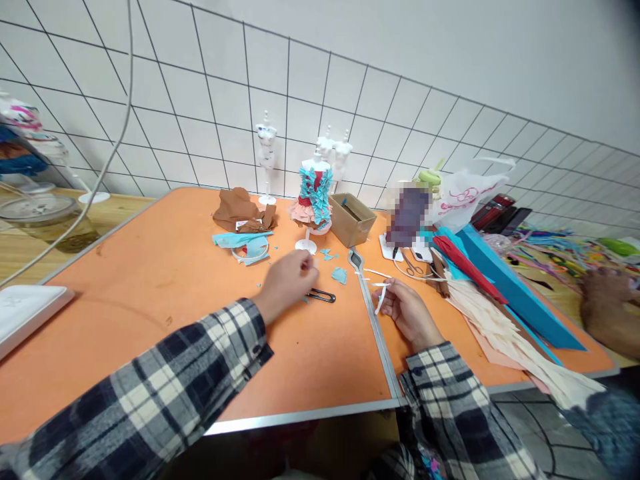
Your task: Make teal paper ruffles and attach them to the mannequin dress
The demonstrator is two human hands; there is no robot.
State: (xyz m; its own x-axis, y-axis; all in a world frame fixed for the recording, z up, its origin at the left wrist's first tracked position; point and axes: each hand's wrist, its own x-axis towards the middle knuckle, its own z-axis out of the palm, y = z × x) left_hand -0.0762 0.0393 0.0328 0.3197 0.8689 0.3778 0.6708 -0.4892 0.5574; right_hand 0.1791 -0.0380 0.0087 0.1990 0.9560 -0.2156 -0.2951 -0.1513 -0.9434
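Observation:
My left hand (286, 285) is over the middle of the orange table, its fingers curled together and slightly blurred. Whatever they may pinch is hidden. Just beside it on the tabletop lies a slim black tool with a slotted end (324, 295), partly covered by the hand. My right hand (407, 312) is closed on a thin white strip (381, 299) that bends and hangs from the fingertips. Behind both hands stands a small dress form (315, 193) wearing turquoise ruffles, red fabric and a pink skirt. Turquoise scraps (339, 275) lie near its base.
A cardboard box (354, 220) stands beside the form. Brown paper (235, 210) and a tape ring (250, 252) lie left. Scissors (414, 268), a red roll (470, 268) and cream crepe paper (493, 320) lie right. Another person's hand (607, 300) rests far right.

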